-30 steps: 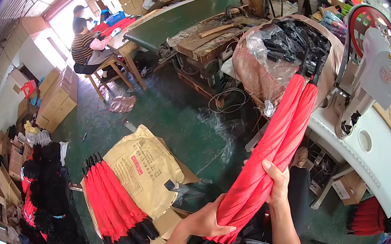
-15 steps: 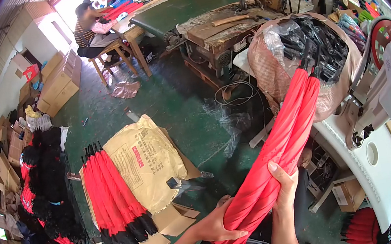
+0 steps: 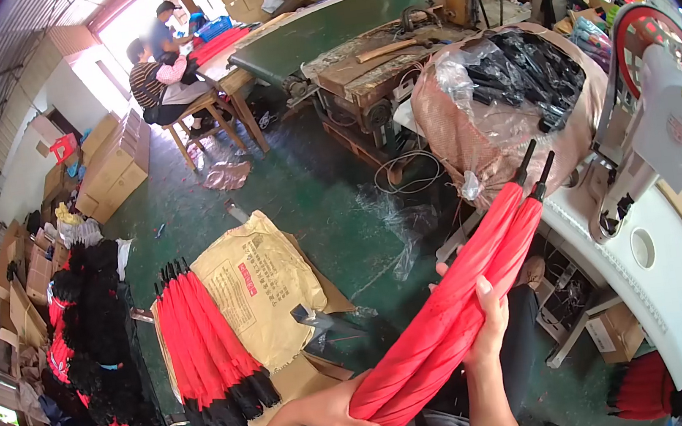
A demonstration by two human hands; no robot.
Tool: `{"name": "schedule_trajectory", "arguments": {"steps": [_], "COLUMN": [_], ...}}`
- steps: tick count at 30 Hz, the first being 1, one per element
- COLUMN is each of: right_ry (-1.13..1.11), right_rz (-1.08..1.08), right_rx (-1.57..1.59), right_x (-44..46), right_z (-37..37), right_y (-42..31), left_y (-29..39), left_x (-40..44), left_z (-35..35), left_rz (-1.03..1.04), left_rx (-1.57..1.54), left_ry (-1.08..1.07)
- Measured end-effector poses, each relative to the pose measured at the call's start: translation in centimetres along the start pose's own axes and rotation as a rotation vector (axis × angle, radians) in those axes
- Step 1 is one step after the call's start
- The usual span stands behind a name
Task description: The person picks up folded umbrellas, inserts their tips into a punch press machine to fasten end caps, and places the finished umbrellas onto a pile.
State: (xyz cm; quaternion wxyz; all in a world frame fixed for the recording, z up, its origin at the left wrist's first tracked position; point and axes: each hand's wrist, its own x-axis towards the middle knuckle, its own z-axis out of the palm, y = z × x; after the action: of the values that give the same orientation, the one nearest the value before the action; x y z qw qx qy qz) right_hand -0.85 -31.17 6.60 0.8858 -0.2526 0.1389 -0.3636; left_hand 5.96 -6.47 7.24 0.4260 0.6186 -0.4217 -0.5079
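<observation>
Two furled red umbrellas (image 3: 446, 306) lie side by side, slanting above the person's lap, in a cluttered workshop. The left hand (image 3: 339, 409) holds them near their lower end, its thumb across the cloth; the right hand (image 3: 489, 327) is closed around them farther up, thumb on the near side. A loosened right hand could, it seems, let the smooth pair slide against each other or fan apart, while uneven pressure might unwind the cloth. A careless forward swing could catch the black tips (image 3: 544, 174) on the sack (image 3: 453, 140) or knock them against the white table (image 3: 675, 300); whether they touch the sack cannot be told. The tips point forward, up and to the right, and the long axis runs from the dark ends at lower left to those tips. Beyond the left hand, a row of similar umbrellas (image 3: 210, 340) lies beside a yellow bag (image 3: 253, 292).
</observation>
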Motion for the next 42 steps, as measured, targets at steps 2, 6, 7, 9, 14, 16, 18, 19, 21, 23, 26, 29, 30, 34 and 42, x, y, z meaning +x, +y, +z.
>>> {"name": "schedule_trajectory", "arguments": {"steps": [2,6,7,9,14,16,18,19,21,23,26,29,30,34,42], "right_ry": [-0.010,0.113,0.149,0.228,0.231,0.227,0.241,0.255,0.274,0.291,0.301,0.291,0.289,0.287,0.281], "right_rz": [0.074,0.203,0.199,0.149,0.110,0.079,0.072,0.064,0.052,0.023,0.007,-0.007,-0.010,-0.018,-0.035], "right_rx": [-0.035,-0.201,-0.249,-0.276,-0.161,-0.172,-0.179,-0.190,-0.203,-0.175,-0.154,-0.142,-0.147,-0.152,-0.129], "right_x": [-0.3,-1.4,-1.4,-1.4,-2.7,-3.0,-2.9,-2.9,-2.9,-2.5,-1.5,-0.5,-0.3,0.0,0.0], "right_z": [-0.4,-3.1,-3.9,-5.0,-5.1,-5.8,-6.5,-6.8,-7.4,-8.0,-9.0,-9.8,-10.0,-10.2,-10.1], "right_y": [0.1,-2.7,-3.0,-4.1,-5.5,-6.3,-7.5,-8.1,-9.1,-9.9,-10.4,-10.7,-10.7,-10.8,-10.7], "left_y": [-0.2,2.3,3.1,3.1,3.1,3.8,4.1,4.3,4.5,4.9,5.1,5.4,5.6,5.9,6.3], "left_x": [0.0,1.3,1.5,2.6,2.6,3.5,4.3,4.7,5.6,6.8,8.5,9.7,9.9,10.3,10.3], "left_z": [0.9,1.0,1.2,1.6,2.0,2.6,3.1,3.3,3.8,4.1,4.6,4.9,4.9,4.8,5.0], "left_rz": [0.010,-0.037,-0.020,-0.002,-0.210,-0.167,-0.179,-0.186,-0.193,-0.184,-0.169,-0.132,-0.122,-0.111,-0.145], "left_rx": [-0.002,0.010,-0.014,-0.016,-0.015,-0.045,-0.045,-0.047,-0.050,-0.177,-0.238,-0.224,-0.205,-0.162,-0.156], "left_ry": [-0.068,-0.302,-0.240,-0.238,-0.219,-0.166,-0.163,-0.160,-0.163,-0.215,-0.234,-0.220,-0.226,-0.238,-0.220]}}
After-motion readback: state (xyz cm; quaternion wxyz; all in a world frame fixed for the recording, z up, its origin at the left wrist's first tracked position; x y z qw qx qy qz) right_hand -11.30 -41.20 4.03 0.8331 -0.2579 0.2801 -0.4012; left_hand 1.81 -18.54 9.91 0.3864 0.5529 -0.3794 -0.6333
